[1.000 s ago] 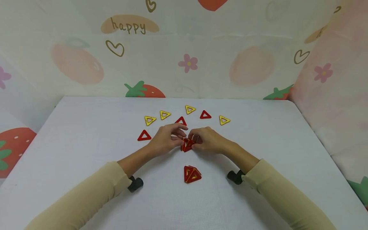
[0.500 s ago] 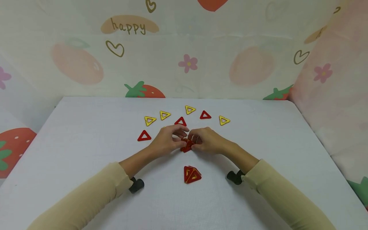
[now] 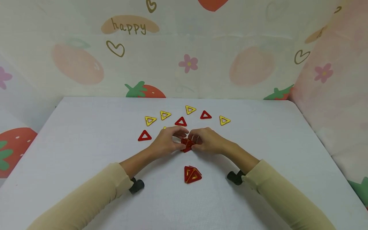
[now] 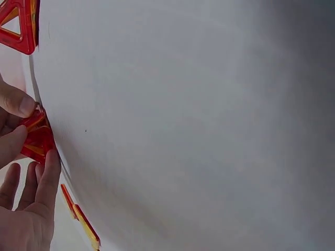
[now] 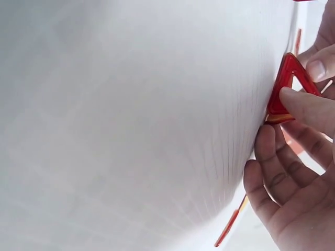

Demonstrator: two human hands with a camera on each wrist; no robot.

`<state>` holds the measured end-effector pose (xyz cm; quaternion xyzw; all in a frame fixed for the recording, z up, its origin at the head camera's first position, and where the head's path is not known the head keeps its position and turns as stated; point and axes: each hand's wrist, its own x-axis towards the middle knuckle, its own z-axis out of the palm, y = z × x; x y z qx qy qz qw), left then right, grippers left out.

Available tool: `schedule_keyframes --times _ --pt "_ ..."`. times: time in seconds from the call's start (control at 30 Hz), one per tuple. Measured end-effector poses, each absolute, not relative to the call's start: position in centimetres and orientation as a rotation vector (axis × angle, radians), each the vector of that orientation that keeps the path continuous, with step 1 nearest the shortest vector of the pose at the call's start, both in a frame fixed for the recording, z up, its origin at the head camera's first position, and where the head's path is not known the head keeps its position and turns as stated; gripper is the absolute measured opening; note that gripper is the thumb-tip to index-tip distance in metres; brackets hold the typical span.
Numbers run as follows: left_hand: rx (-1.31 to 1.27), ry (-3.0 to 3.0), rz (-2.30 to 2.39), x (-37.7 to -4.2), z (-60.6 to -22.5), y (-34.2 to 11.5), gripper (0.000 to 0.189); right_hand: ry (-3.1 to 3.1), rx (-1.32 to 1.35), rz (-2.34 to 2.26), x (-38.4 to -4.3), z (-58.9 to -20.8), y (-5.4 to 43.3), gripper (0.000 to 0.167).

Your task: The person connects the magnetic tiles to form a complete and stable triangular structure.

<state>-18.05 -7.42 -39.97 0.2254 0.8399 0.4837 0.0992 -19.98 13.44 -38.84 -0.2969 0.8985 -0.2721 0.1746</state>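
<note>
Several red and yellow triangular magnetic tiles stand joined as a small pyramid between my hands at the table's middle. My left hand holds its left side, with the thumb in front. From the right, my right hand pinches it; in the right wrist view the thumb lies on a red triangular face and the fingers are behind it. The left wrist view shows fingertips of both hands around the tiles. Fingers partly cover the pyramid's faces.
A second red and yellow tile pyramid stands nearer the body. Loose yellow triangles and red triangles lie spread across the far half of the white table. A patterned cloth hangs behind the table's far edge.
My left hand has shifted slightly right and down, its thumb moving further over the pyramid's front. The far red triangle is now fully uncovered. My right hand stays nearly still.
</note>
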Motion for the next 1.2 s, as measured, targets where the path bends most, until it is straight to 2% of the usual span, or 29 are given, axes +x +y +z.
schedule_keyframes --times 0.5,1.2 --pt "0.650 2.471 1.432 -17.4 -40.0 -8.0 0.047 2.503 -0.889 -0.792 -19.6 -38.7 14.2 0.031" --pt "0.699 2.380 1.467 -16.1 -40.2 -8.2 0.039 2.481 -0.948 -0.747 -18.1 -38.2 14.6 0.033"
